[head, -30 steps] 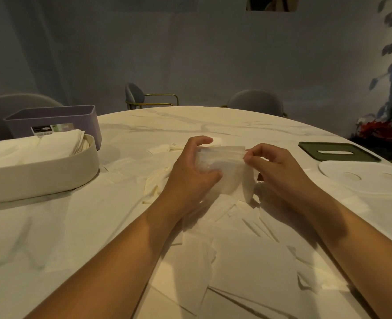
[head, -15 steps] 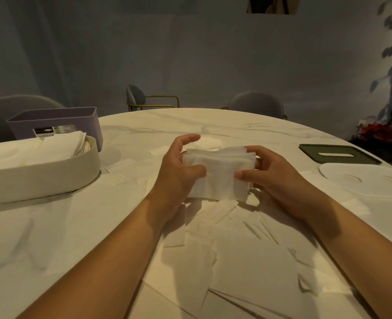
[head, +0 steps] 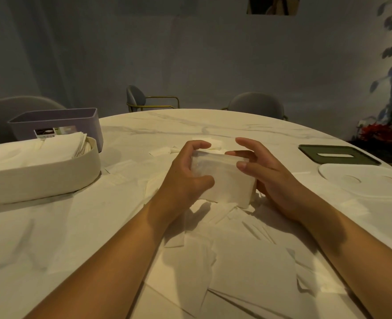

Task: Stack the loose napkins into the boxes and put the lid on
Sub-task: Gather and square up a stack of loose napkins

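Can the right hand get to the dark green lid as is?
Probably: nothing upright stands between the right hand and the dark green lid. But it grips the napkin stack with the left hand, so it must let go first.

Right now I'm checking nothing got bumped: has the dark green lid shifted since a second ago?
No. The dark green lid still lies flat just behind the white oval lid near the table's right edge, unchanged against it.

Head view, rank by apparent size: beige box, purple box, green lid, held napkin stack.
1. beige box
2. purple box and stack: look alike; the stack is nearer the camera, so unranked
3. green lid
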Demonstrator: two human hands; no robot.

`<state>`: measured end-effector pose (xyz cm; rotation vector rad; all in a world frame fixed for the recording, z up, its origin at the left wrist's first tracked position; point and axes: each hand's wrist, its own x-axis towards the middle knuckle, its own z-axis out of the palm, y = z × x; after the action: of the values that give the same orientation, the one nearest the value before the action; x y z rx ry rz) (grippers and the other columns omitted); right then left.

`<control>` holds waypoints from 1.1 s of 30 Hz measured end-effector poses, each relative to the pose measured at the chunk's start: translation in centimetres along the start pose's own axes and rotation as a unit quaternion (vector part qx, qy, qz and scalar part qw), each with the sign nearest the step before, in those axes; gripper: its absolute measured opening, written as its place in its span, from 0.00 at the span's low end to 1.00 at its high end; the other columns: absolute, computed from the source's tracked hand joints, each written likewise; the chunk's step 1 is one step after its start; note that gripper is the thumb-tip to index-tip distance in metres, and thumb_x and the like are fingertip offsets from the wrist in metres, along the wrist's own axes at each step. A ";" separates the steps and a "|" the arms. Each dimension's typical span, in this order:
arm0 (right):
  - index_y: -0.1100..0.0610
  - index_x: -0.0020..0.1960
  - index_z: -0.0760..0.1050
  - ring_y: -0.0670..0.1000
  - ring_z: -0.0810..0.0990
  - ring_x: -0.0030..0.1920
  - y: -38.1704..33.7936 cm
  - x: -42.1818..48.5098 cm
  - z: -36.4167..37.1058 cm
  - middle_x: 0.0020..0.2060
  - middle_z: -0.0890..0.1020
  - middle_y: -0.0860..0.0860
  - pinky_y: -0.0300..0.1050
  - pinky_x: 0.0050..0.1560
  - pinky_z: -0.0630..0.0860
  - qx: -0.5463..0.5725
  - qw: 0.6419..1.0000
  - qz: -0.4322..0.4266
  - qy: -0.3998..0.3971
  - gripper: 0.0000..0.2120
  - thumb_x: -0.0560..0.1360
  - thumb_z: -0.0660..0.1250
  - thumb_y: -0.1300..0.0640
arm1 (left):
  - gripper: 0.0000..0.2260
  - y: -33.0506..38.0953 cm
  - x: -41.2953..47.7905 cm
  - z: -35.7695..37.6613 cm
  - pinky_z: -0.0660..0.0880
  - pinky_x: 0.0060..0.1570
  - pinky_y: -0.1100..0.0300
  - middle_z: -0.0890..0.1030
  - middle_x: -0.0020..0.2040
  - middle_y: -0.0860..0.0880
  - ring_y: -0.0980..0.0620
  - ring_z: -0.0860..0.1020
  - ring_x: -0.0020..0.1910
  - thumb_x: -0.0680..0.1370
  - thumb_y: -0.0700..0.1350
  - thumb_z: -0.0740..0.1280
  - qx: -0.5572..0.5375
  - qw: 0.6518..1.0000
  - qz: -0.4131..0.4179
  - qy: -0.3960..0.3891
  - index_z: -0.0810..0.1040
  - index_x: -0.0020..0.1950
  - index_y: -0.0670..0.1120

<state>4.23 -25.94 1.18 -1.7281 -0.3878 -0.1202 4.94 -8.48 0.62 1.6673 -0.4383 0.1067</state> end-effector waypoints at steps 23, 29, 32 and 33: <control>0.44 0.49 0.77 0.49 0.78 0.51 -0.3 0.0 0.3 0.44 0.80 0.38 0.35 0.47 0.79 0.014 0.999 -0.004 0.047 0.10 0.79 0.62 0.58 | 0.24 0.2 0.7 -1.7 0.75 0.31 0.72 0.72 0.49 0.55 0.53 0.73 0.47 0.73 0.27 0.64 -0.033 0.998 -0.010 0.050 0.68 0.55 0.56; 0.43 0.47 0.77 0.47 0.78 0.50 -0.3 0.0 0.3 0.44 0.79 0.36 0.35 0.49 0.79 -0.041 0.997 -0.041 0.043 0.11 0.79 0.62 0.59 | 0.25 0.3 0.6 -1.5 0.75 0.33 0.73 0.71 0.50 0.56 0.53 0.73 0.47 0.73 0.27 0.64 -0.020 0.999 0.008 0.033 0.67 0.55 0.56; 0.43 0.44 0.78 0.50 0.78 0.51 -0.1 -0.1 0.3 0.46 0.80 0.41 0.39 0.51 0.78 -0.065 0.996 -0.032 0.049 0.12 0.79 0.62 0.58 | 0.25 0.2 0.5 -1.5 0.76 0.34 0.73 0.71 0.50 0.56 0.53 0.73 0.47 0.73 0.27 0.64 -0.016 0.999 0.004 0.037 0.67 0.57 0.56; 0.43 0.44 0.78 0.51 0.78 0.51 -0.1 -0.1 0.3 0.46 0.80 0.41 0.40 0.52 0.77 -0.068 0.996 -0.031 0.052 0.12 0.79 0.62 0.58 | 0.25 0.2 0.5 -1.5 0.76 0.33 0.72 0.71 0.50 0.56 0.53 0.73 0.47 0.73 0.28 0.64 -0.016 0.999 0.001 0.037 0.66 0.57 0.55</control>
<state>4.10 -25.66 1.18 -1.8357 -0.3626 -0.2867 5.66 -7.13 1.20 1.6259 -0.3838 0.1622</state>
